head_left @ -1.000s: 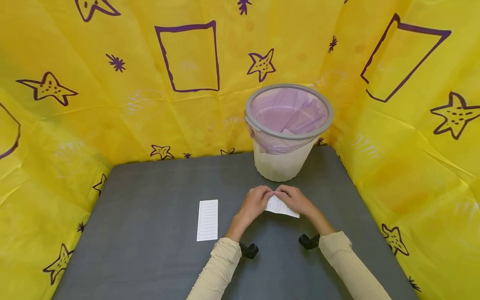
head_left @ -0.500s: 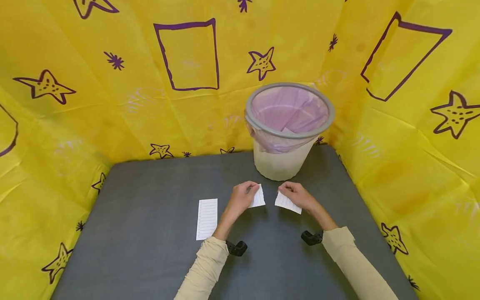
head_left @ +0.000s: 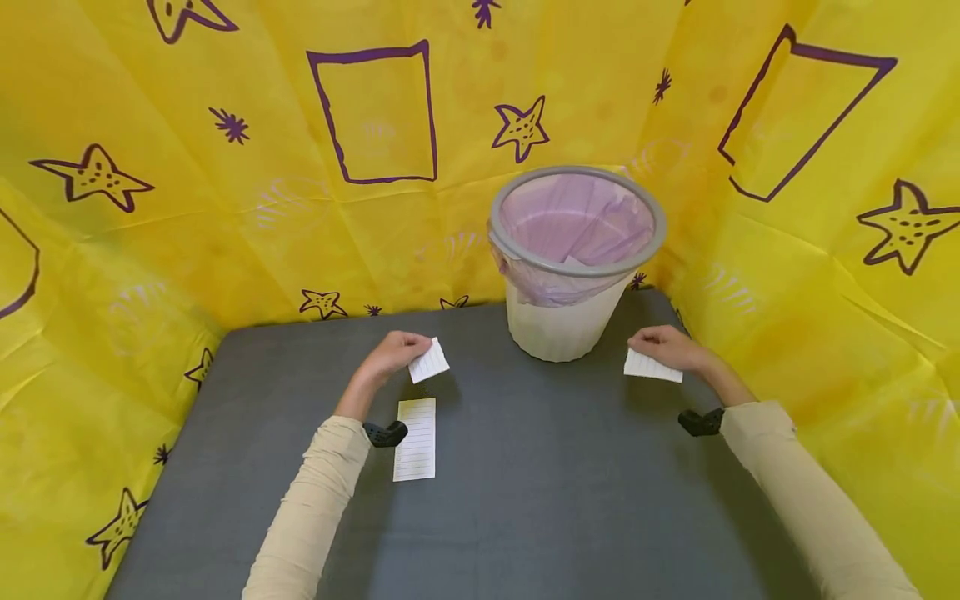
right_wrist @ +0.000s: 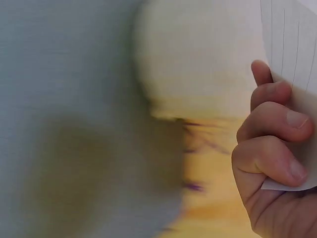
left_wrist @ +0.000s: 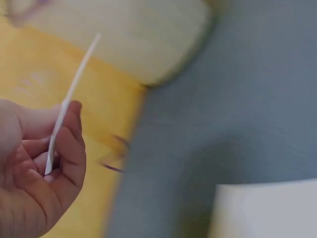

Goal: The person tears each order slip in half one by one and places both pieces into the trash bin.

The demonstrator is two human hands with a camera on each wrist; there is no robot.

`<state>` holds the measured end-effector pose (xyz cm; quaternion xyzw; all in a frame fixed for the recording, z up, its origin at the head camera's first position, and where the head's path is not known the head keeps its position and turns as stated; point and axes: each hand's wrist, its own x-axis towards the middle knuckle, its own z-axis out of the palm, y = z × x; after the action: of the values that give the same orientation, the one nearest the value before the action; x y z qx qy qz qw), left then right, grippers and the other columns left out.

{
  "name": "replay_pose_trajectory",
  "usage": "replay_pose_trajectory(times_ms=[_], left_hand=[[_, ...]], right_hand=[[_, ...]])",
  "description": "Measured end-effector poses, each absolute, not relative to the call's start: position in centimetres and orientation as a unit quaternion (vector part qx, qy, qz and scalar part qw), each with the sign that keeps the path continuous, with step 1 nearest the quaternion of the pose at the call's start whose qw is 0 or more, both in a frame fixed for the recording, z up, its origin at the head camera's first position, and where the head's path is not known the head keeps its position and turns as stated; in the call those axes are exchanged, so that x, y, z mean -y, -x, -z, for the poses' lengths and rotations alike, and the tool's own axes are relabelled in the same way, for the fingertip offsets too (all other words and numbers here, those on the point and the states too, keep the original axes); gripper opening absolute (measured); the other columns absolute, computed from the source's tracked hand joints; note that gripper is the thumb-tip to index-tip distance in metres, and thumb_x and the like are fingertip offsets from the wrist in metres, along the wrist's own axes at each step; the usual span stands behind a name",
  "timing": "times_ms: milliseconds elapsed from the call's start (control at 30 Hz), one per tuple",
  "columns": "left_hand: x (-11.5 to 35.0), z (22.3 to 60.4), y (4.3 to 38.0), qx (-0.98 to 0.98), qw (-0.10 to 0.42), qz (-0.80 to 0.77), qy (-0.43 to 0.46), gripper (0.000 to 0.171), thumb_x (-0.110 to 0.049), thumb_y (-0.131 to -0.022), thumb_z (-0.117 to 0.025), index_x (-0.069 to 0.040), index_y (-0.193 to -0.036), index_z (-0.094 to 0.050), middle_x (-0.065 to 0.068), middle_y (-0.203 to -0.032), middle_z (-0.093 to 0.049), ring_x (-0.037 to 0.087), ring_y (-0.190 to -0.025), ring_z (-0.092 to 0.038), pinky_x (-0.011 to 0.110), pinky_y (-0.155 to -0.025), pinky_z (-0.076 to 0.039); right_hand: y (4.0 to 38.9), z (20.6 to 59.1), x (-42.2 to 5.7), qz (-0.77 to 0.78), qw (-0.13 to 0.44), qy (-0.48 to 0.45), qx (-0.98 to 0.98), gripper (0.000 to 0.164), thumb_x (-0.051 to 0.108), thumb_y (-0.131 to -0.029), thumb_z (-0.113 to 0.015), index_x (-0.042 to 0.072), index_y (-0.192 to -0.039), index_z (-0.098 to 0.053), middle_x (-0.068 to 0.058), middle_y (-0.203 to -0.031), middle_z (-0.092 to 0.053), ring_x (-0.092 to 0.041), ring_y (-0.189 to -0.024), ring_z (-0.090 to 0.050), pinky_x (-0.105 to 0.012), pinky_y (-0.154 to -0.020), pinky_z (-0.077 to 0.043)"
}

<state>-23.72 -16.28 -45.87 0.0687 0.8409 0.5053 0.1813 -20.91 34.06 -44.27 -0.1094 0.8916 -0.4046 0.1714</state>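
Note:
My left hand (head_left: 392, 352) pinches a torn piece of lined paper (head_left: 430, 362) between thumb and fingers, above the table and left of the bin. In the left wrist view this left piece (left_wrist: 74, 82) shows edge-on. Another torn piece of lined paper (head_left: 651, 367) hangs from my right hand (head_left: 669, 346), to the right of the bin. Its ruled lines show in the right wrist view, where fingers (right_wrist: 277, 124) curl over the right piece (right_wrist: 290, 44). A whole lined paper slip (head_left: 416, 442) lies flat on the table, close to the left wrist.
At the back right of the grey table (head_left: 510, 467) stands a pale bin (head_left: 555, 325) with a grey rim and a purple liner. Something white shows inside it. Yellow cloth (head_left: 262, 208) with purple drawings walls the back and both sides.
The single paper held by both hands has been torn into two pieces. My hands have moved apart, the left hand leftward and the right hand rightward, each with a piece.

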Motion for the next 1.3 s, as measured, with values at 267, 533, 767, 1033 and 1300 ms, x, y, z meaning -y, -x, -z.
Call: replay_pose_trajectory(times_ms=[267, 533, 767, 1033, 1300], left_hand=[[17.4, 34.4, 26.9, -0.829, 0.168, -0.526, -0.084, 0.046, -0.025, -0.102, -0.048, 0.012, -0.128, -0.054, -0.007, -0.080, -0.058, 0.007, -0.071, -0.054, 0.019, -0.065, -0.045], [16.2, 25.2, 28.7, -0.802, 0.155, -0.568, -0.097, 0.050, -0.024, -0.102, -0.048, 0.010, -0.138, -0.045, -0.007, -0.091, -0.061, 0.005, -0.076, -0.057, 0.016, -0.067, -0.047], [9.5, 21.0, 30.7, -0.841, 0.174, -0.493, -0.135, 0.045, -0.026, -0.101, -0.050, 0.004, -0.134, -0.053, 0.002, -0.102, -0.056, 0.010, -0.082, -0.056, 0.019, -0.072, -0.049], [-1.0, 22.8, 32.0, -0.866, 0.153, -0.411, -0.241, 0.032, -0.022, -0.098, -0.055, 0.004, -0.109, -0.070, -0.001, -0.078, -0.057, 0.006, -0.063, -0.052, 0.022, -0.065, -0.048], [-3.3, 24.7, 32.2, -0.925, 0.105, -0.273, -0.243, 0.058, -0.047, -0.102, -0.038, -0.004, -0.141, -0.044, 0.014, -0.143, -0.051, 0.026, -0.131, -0.050, 0.036, -0.109, -0.041]], right_hand=[[22.5, 32.9, -36.9, 0.416, 0.117, 0.061, -0.900, 0.034, 0.039, -0.102, -0.047, 0.010, -0.107, -0.065, 0.006, -0.072, -0.062, -0.012, -0.060, -0.056, -0.025, -0.055, -0.047], [22.7, 25.7, -38.0, 0.407, 0.070, 0.057, -0.909, 0.022, 0.040, -0.100, -0.049, 0.030, -0.092, -0.067, 0.007, -0.071, -0.059, -0.013, -0.058, -0.054, -0.025, -0.054, -0.046], [25.2, 23.1, -33.9, 0.353, 0.092, 0.095, -0.926, 0.037, 0.046, -0.098, -0.050, 0.014, -0.106, -0.065, 0.004, -0.077, -0.060, -0.013, -0.063, -0.054, -0.026, -0.057, -0.047], [28.8, 23.7, -27.0, 0.319, 0.070, 0.158, -0.932, 0.038, 0.036, -0.099, -0.052, 0.002, -0.106, -0.065, 0.002, -0.080, -0.053, -0.014, -0.073, -0.048, -0.025, -0.064, -0.040], [29.7, 25.5, -24.5, 0.224, 0.000, 0.140, -0.964, 0.053, 0.038, -0.104, -0.038, -0.003, -0.135, -0.049, -0.028, -0.139, -0.048, -0.044, -0.126, -0.047, -0.056, -0.107, -0.037]])
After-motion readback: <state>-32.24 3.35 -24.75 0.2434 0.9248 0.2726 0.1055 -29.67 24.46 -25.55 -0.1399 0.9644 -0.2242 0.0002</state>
